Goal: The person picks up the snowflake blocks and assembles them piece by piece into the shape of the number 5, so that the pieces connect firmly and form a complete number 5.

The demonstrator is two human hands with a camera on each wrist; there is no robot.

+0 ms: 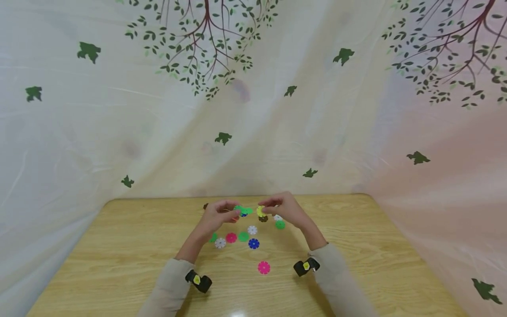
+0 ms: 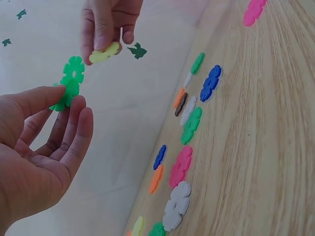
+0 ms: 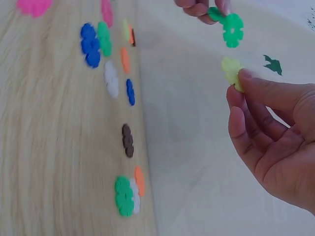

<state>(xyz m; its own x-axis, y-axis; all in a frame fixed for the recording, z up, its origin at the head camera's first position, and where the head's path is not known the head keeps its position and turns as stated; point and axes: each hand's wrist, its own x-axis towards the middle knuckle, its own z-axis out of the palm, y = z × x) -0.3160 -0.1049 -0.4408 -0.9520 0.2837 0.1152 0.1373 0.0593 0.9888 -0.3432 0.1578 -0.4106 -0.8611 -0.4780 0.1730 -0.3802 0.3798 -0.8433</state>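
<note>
Joined green flower-shaped discs (image 1: 246,211) are pinched between the thumb and fingers of the left hand (image 1: 217,216), raised above the table. In the left wrist view the green discs (image 2: 74,72) overlap at an angle, one standing out past the fingertips of the left hand (image 2: 47,132). The right hand (image 1: 288,210) pinches a single yellow disc (image 1: 260,211) by its edge. The right wrist view shows the yellow disc (image 3: 230,73) just apart from the green ones (image 3: 233,30), held by the right hand (image 3: 275,128).
Loose discs lie on the wooden table (image 1: 119,246): a pink one (image 1: 264,267) nearest the front, a blue one (image 1: 254,243), white (image 1: 220,243), green (image 1: 280,224) and brown (image 3: 127,140) ones, and several others below the hands. A patterned cloth (image 1: 253,167) hangs behind the table.
</note>
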